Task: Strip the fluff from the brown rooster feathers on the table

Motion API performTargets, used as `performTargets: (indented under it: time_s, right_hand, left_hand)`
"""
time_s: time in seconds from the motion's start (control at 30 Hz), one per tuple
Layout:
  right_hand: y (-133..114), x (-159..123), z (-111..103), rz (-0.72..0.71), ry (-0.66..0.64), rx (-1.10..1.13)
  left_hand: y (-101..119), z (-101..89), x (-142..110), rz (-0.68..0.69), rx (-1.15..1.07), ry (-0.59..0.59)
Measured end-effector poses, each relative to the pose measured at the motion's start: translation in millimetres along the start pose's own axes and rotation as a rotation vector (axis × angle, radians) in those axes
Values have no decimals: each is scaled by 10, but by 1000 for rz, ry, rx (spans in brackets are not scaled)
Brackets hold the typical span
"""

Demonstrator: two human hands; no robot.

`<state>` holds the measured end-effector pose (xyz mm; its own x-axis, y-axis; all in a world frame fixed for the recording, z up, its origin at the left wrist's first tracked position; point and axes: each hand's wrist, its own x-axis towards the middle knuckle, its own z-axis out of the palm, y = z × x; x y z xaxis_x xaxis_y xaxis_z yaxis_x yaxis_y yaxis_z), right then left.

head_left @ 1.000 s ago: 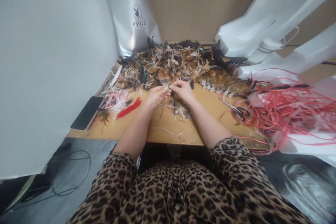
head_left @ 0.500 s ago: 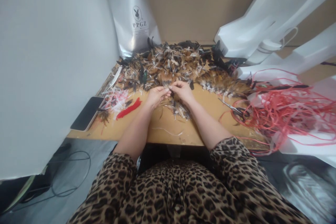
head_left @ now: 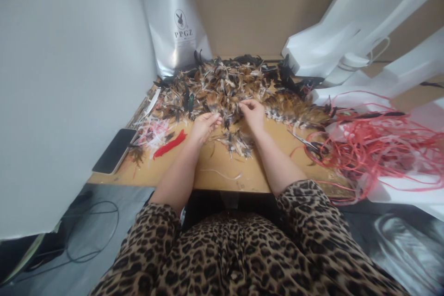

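A large heap of brown, white and black feathers (head_left: 222,78) lies across the back of the table. My left hand (head_left: 206,127) is at its front edge, thumb and fingers pinched together on a small bunch of feathers (head_left: 212,101) that blends into the heap behind. To the right, my right hand (head_left: 254,114) reaches over the heap's near side with its fingertips drawn together. Whatever they may pinch is too small to make out. Below and between the hands, a small clump of loose feathers (head_left: 237,143) rests on the table.
On the left lie a phone (head_left: 115,150), pink and white strands (head_left: 152,130) and a red strip (head_left: 169,144). Rows of brown feathers (head_left: 298,107), scissors (head_left: 308,143) and tangled red ribbon (head_left: 381,148) are on the right. A silver bag (head_left: 178,23) stands behind.
My right hand has moved away from the left, rightward and slightly up to the heap. The left hand stays nearly in place with its fingers still pinched.
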<state>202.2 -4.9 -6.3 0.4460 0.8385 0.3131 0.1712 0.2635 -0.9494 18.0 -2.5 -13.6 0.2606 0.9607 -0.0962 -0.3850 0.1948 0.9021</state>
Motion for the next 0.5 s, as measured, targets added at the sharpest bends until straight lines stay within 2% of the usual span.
performTargets:
  time_s: [0.13,0.33,0.43,0.5]
  right_hand:
    - [53,83,-77,-125,28,-241]
    - [-68,130,-8,-248,-19,-711]
    - [-101,166,18,-250,-52,-785]
    - [-111,180,4,-260,-66,-729]
  left_hand:
    - [17,-6,-3,18,-56,19]
    - [55,16,-18,8,-83,36]
    - [56,22,-21,9,-80,37]
    - [46,16,-16,13,-84,35]
